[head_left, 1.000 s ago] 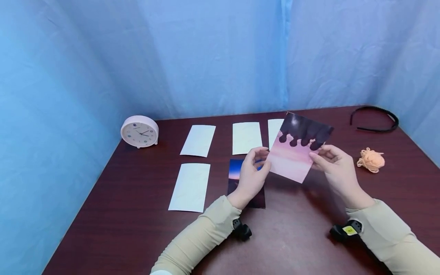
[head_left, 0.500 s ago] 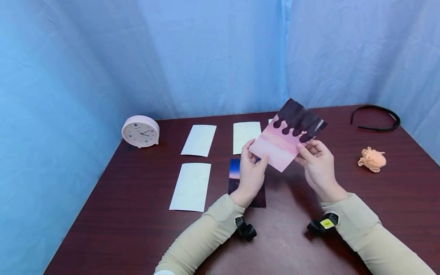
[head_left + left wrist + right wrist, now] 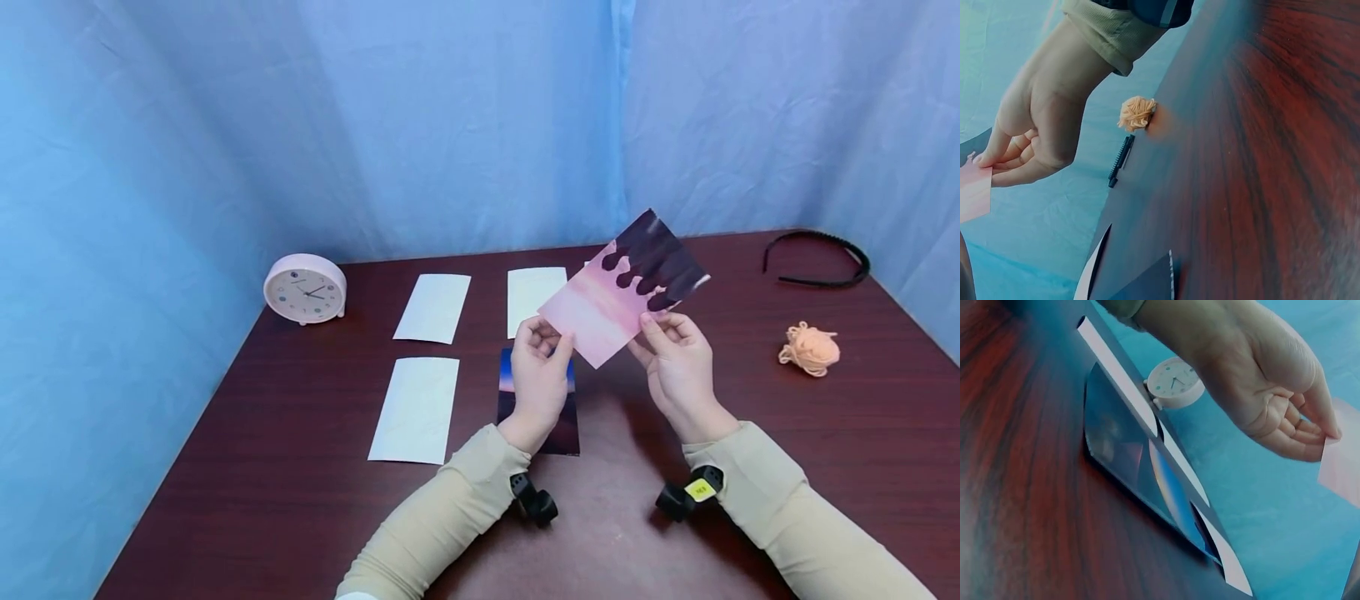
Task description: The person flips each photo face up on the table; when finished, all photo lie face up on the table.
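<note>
In the head view a picture card [image 3: 592, 308], pink with dark drip-like shapes at its upper end, is tilted above the table. My left hand [image 3: 542, 383] pinches its pale lower left corner between thumb and fingers. The card's right edge, near the dark shapes, is pinched by my right hand [image 3: 681, 379]. Beneath the left hand lies a second picture card [image 3: 558, 433], blue shading to dark, partly covered by that hand. The left wrist view catches the right hand [image 3: 1047, 119] on the card; the right wrist view catches the left hand [image 3: 1266, 381] at the pale corner.
Several white cards lie on the dark wood table: one front left [image 3: 415, 410], one back left [image 3: 432, 308], one at back centre [image 3: 534, 292], another mostly hidden behind the held card. A round clock [image 3: 305, 289] stands back left. Peach yarn [image 3: 810, 348] and a black headband [image 3: 832, 242] lie right.
The held card has moved left and up and turned clockwise. My right hand has moved left with it, while the left hand has shifted only slightly.
</note>
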A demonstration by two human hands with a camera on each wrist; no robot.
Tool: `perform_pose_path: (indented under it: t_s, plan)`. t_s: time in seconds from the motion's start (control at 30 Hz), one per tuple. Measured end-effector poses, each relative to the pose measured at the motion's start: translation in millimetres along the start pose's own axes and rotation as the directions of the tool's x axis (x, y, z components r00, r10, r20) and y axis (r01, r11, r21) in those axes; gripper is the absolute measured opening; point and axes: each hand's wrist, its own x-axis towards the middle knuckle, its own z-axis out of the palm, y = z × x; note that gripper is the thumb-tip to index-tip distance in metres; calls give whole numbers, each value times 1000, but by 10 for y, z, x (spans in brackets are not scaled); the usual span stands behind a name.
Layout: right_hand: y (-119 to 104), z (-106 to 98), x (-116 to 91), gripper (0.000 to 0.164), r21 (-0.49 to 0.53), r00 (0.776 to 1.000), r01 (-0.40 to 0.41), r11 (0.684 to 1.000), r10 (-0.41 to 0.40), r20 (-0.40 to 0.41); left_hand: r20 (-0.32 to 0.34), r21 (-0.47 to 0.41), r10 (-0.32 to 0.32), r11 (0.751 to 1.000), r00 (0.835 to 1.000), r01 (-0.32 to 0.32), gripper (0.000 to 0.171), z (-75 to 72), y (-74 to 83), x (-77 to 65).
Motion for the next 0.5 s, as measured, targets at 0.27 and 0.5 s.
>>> perform_pose_path:
  t_s: [0.27,0.5]
  plan:
    - [-23,-113,0,12,11,998,4,1000,-4,60,-7,34,2,999,1000,-1,26,-63,21,-26]
    - [-173,-286,30,11,94,997,11,995,-18,72,27,40,-28,999,999,27,27,-132,12,-6]
